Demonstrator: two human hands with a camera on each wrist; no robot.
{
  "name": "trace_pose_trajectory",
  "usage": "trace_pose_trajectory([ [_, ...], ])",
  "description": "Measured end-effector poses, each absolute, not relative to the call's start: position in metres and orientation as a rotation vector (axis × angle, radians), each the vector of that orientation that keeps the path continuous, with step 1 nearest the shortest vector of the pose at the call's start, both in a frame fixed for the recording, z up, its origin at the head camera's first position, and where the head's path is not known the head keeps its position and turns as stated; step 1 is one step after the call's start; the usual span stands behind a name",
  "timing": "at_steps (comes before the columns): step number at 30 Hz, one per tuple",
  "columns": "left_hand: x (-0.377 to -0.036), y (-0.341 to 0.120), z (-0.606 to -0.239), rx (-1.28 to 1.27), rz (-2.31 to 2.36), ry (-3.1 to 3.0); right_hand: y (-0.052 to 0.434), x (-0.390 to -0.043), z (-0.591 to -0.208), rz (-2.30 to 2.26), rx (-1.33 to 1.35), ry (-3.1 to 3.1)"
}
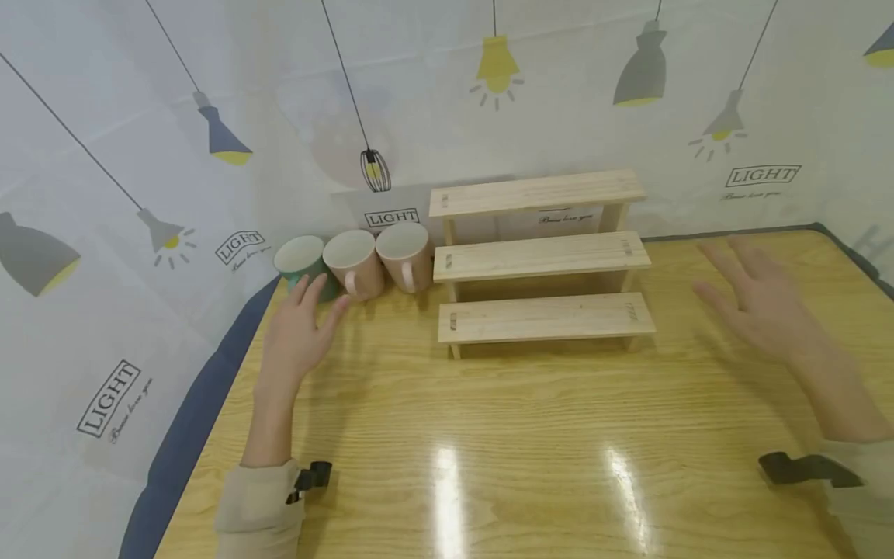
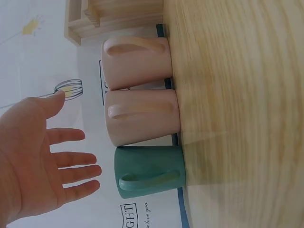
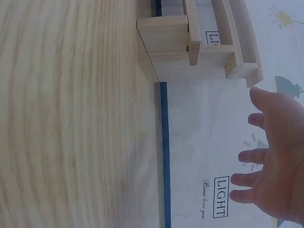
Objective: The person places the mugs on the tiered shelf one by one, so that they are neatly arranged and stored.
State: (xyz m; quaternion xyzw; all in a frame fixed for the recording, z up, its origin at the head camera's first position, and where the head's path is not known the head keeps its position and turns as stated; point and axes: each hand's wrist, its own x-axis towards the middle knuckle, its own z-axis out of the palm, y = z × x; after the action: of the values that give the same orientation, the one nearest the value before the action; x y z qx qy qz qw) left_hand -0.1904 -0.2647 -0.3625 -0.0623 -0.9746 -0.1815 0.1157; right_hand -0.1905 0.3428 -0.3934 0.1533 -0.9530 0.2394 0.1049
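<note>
Green glaze marks the outermost of three mugs at the left of the head view: the green mug (image 2: 148, 164) stands beside a middle pink mug (image 1: 358, 273) and a right-hand pink mug (image 1: 405, 264), all upright and crowded together. The left hand (image 1: 299, 330), fingers spread and holding nothing, hovers before the green mug; the left wrist view shows a gap between them. The right hand (image 1: 764, 307), also released, hangs over the right side of the wooden table (image 1: 531, 419).

A careless sideways reach could knock the mugs together, since barely any space separates them, or push the green one toward the table's left edge. The three-tier pine shelf (image 1: 541, 256), centre frame, hems in the right-hand mug; behind, a lamp-print cloth (image 1: 573, 132) limits backward movement.
</note>
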Motion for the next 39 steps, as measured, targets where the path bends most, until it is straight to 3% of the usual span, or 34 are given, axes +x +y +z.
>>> trace_pose_trajectory([
  [30, -0.206, -0.301, -0.375, 0.219, -0.934, -2.702, 0.293, -0.195, -0.401, 1.218, 0.521, -2.9],
  [39, -0.217, -0.313, -0.382, 0.203, -1.039, -2.676, 0.286, -0.192, -0.405, 1.256, 0.596, -2.871],
])
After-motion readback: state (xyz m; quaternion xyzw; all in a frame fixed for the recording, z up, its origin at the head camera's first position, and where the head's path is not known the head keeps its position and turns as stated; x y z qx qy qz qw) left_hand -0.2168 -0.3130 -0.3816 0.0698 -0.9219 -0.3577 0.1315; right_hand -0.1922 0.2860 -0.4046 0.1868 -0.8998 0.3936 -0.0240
